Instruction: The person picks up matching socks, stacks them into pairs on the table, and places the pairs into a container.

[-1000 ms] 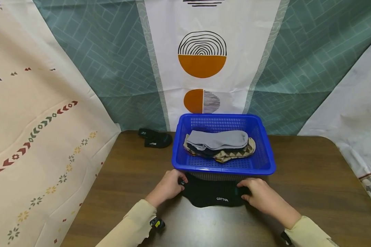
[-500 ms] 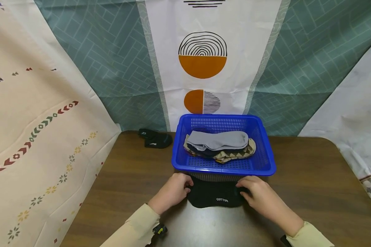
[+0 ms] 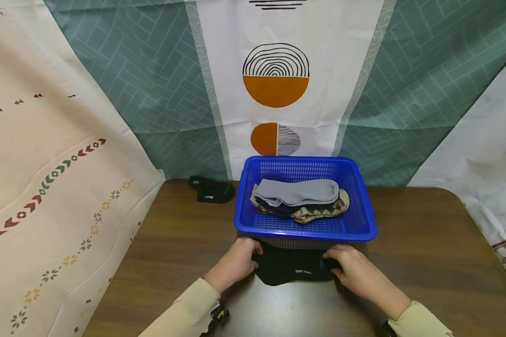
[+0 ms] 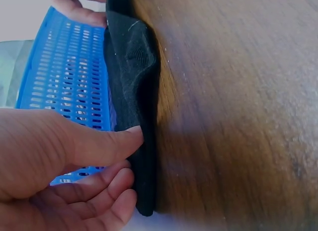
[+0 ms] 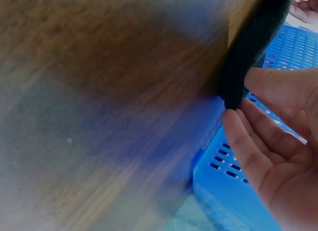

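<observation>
A black sock (image 3: 288, 263) with white COTTON lettering lies stretched sideways in front of the blue basket (image 3: 305, 232). My left hand (image 3: 235, 263) pinches its left end; in the left wrist view the thumb (image 4: 112, 144) presses on the dark fabric, with the curled fingers below. At the other end my right hand (image 3: 354, 269) holds the sock between thumb and fingers, which the right wrist view shows close by the basket's corner. Both sock ends are partly hidden by the hands.
Inside the basket, a folded grey sock (image 3: 297, 192) rests on dark and tan patterned socks (image 3: 320, 213). Another black COTTON sock bundle (image 3: 215, 191) sits at the back left of the wooden table (image 3: 173, 243). Patterned cloths (image 3: 160, 93) hang behind and at both sides.
My left hand has shifted right and slightly nearer, and the sock's left end with its small label is now covered by it. My right hand stays almost in place.
</observation>
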Motion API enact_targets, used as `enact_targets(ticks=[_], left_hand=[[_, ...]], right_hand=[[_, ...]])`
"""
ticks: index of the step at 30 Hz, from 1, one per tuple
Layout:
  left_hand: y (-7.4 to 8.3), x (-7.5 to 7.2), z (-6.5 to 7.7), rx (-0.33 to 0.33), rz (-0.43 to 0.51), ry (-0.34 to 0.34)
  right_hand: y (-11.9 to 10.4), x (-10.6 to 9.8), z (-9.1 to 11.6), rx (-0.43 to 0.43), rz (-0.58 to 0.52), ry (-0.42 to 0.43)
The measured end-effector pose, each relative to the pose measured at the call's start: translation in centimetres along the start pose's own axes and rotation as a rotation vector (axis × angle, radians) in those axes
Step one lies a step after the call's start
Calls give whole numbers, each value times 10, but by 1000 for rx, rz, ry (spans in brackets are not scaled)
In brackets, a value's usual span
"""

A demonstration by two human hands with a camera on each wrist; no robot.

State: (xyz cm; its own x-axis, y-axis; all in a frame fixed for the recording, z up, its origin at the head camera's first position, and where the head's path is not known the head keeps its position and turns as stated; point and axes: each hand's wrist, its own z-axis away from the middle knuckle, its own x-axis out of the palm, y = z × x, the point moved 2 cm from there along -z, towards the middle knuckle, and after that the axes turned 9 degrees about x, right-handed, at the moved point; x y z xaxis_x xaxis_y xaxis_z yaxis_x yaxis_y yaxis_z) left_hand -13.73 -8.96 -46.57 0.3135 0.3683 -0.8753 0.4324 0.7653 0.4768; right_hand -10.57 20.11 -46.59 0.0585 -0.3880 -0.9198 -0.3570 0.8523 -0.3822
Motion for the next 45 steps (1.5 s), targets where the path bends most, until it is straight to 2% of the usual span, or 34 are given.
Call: enact_targets(ticks=[4, 9, 14, 19, 23, 27, 30, 37, 45], left_hand=[[-1, 0, -1, -1, 2, 0], [-3, -2, 0, 29, 10, 2], [-9, -12, 8, 28, 72, 27], [-24, -35, 20, -31, 71, 136], [-41, -59, 20, -105, 36, 276], [-61, -80, 14, -130, -34, 415], [-74, -89, 9, -137, -91, 466], [-104, -98, -15, -159, -232, 477], [-130, -101, -44, -235, -279, 413]], right_hand=[[1, 2, 1, 15, 3, -35], [2, 0, 2, 48, -2, -57], [0, -8, 5, 65, 20, 14], [-1, -17, 12, 57, 66, 104], [-3, -24, 16, 56, 96, 158], [-8, -32, 17, 48, 117, 223], [-14, -37, 18, 47, 125, 258], [-23, -44, 19, 76, 148, 257], [-28, -48, 21, 70, 169, 292]])
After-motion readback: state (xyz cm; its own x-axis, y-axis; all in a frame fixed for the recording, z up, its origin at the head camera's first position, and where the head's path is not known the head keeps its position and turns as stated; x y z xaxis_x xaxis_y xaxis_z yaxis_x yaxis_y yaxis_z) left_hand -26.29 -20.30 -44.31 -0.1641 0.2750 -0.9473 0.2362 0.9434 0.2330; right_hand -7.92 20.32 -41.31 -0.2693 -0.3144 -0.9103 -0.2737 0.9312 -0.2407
